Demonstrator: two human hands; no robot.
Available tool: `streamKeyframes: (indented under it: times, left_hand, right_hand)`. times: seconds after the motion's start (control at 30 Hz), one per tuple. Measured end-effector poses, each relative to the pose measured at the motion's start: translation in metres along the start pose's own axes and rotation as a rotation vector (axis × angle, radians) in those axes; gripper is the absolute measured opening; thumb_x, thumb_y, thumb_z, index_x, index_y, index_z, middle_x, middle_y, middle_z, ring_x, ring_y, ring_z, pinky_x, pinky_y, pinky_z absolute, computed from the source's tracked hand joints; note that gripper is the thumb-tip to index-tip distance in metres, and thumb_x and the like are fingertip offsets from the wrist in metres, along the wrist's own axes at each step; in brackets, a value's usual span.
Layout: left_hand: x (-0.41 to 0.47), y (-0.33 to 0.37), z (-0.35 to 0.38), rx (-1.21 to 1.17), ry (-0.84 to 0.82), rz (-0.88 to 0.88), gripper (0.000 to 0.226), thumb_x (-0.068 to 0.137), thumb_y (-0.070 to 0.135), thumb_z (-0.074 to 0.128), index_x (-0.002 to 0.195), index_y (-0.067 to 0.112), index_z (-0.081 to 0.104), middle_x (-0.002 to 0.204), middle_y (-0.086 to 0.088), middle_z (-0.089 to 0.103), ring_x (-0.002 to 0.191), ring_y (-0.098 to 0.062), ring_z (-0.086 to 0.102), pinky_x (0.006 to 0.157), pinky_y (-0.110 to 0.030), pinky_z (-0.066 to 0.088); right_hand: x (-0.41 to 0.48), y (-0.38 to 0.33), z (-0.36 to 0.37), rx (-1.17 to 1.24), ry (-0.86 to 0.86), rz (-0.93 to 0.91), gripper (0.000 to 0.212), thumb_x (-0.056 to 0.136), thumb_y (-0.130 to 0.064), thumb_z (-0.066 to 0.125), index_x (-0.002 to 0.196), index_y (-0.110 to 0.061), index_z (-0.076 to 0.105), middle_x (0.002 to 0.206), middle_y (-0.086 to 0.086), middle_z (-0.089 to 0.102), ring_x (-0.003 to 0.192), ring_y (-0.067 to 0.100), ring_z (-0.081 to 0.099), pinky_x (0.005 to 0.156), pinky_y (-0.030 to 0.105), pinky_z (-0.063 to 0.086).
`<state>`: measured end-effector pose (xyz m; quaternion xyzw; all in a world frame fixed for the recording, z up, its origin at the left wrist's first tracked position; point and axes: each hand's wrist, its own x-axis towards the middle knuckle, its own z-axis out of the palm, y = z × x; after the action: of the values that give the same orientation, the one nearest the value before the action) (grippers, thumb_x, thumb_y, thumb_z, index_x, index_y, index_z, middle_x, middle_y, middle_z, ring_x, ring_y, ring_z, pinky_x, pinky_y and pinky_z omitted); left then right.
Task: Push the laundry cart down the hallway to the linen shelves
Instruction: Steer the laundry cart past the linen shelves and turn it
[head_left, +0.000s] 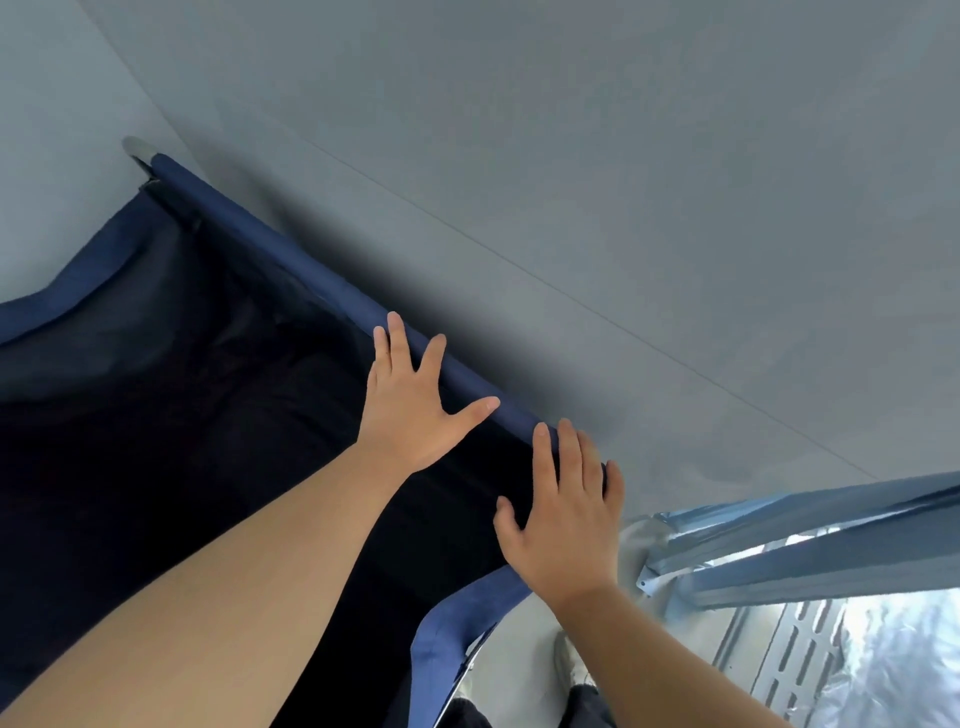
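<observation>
The laundry cart (291, 262) is a dark blue fabric bin on a metal frame, filling the left and middle of the view; its inside looks dark and I cannot tell what it holds. My left hand (415, 400) lies flat on the cart's blue top rail, fingers spread. My right hand (566, 514) rests on the same rail near its right corner, fingers extended over the edge, not clenched. Metal shelving (789, 540) with slotted uprights stands at the lower right, just beside the cart's corner.
A pale grey floor (623, 182) spreads beyond the cart's rail, with a thin seam running diagonally. My shoe (569, 660) shows on the floor between cart and shelving. Something shiny, like plastic wrap (904, 660), lies in the shelving.
</observation>
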<state>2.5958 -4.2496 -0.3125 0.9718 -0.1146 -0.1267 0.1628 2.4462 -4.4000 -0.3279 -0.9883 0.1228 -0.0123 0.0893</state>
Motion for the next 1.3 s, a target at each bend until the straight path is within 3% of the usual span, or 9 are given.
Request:
streamKeyframes:
  times: [0.27,0.47,0.73,0.97,1.3]
  left_hand:
    - [-0.013,-0.001,0.002,-0.095,-0.040,0.054,0.118,0.068,0.097,0.032,0.160,0.027,0.011,0.164,-0.008,-0.033,0.148,-0.028,-0.034,0.123,-0.046,0.006]
    - [-0.012,-0.004,-0.011,-0.119,0.014,-0.017,0.120,0.066,0.101,0.031,0.160,0.030,0.010,0.163,-0.003,-0.036,0.146,-0.021,-0.040,0.121,-0.042,0.003]
    - [0.003,0.013,-0.016,-0.112,0.045,-0.064,0.115,0.069,0.096,0.037,0.160,0.028,0.015,0.166,-0.008,-0.027,0.152,-0.028,-0.028,0.123,-0.047,0.008]
    - [0.015,0.014,-0.022,-0.075,0.023,-0.091,0.119,0.066,0.095,0.033,0.160,0.024,0.016,0.166,-0.012,-0.025,0.151,-0.028,-0.027,0.124,-0.048,0.008]
    - [0.026,0.012,-0.027,-0.101,0.037,-0.089,0.119,0.065,0.095,0.036,0.159,0.024,0.019,0.166,-0.011,-0.025,0.152,-0.028,-0.027,0.124,-0.050,0.010]
  right_hand:
    - [-0.021,-0.002,-0.007,0.054,-0.049,-0.018,0.083,0.074,-0.049,0.054,0.146,-0.008,0.046,0.150,0.019,0.047,0.135,0.036,0.042,0.100,0.054,0.035]
    - [-0.004,0.005,-0.013,0.064,-0.067,-0.144,0.082,0.075,-0.050,0.051,0.145,-0.007,0.048,0.150,0.020,0.048,0.134,0.035,0.042,0.096,0.056,0.044]
    - [0.020,0.023,-0.023,0.055,-0.074,-0.202,0.085,0.075,-0.052,0.052,0.148,-0.010,0.040,0.151,0.017,0.045,0.135,0.033,0.040,0.100,0.056,0.044]
    - [0.036,0.021,-0.024,0.050,-0.052,-0.206,0.089,0.070,-0.052,0.064,0.147,-0.009,0.046,0.151,0.017,0.047,0.135,0.031,0.038,0.103,0.057,0.045]
    - [0.049,0.017,-0.020,0.077,-0.029,-0.190,0.088,0.071,-0.052,0.059,0.147,-0.010,0.045,0.151,0.016,0.047,0.134,0.034,0.046,0.104,0.055,0.041]
